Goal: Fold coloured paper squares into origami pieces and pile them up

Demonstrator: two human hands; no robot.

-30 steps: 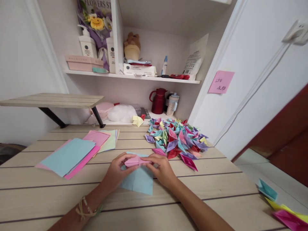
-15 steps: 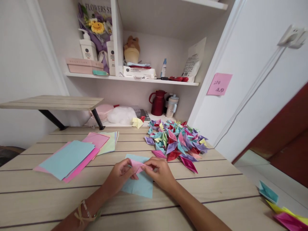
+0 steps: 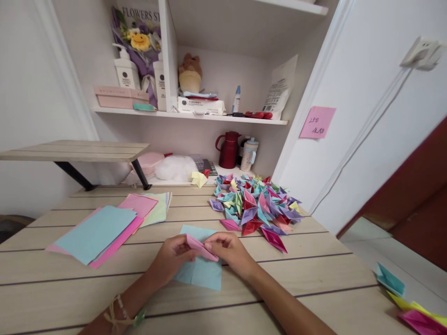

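Both my hands pinch a small folded pink paper piece [image 3: 201,247] just above the wooden table [image 3: 314,274]. My left hand [image 3: 172,259] grips its left end, my right hand [image 3: 230,250] its right end, fingers closed on it. Under the hands lies a light blue paper sheet [image 3: 200,272]. A pile of folded paper pieces [image 3: 254,204] in several colours sits just beyond my right hand.
A stack of blue, pink and green paper sheets [image 3: 104,225] lies at the left. A raised wooden shelf [image 3: 77,150] stands behind it. A red jug [image 3: 229,149] and a cup [image 3: 247,153] are at the back. More folded pieces [image 3: 408,302] lie at the right.
The pink piece has been turned between my fingers from flat to slanted, and my hands have shifted slightly toward me over the blue sheet.
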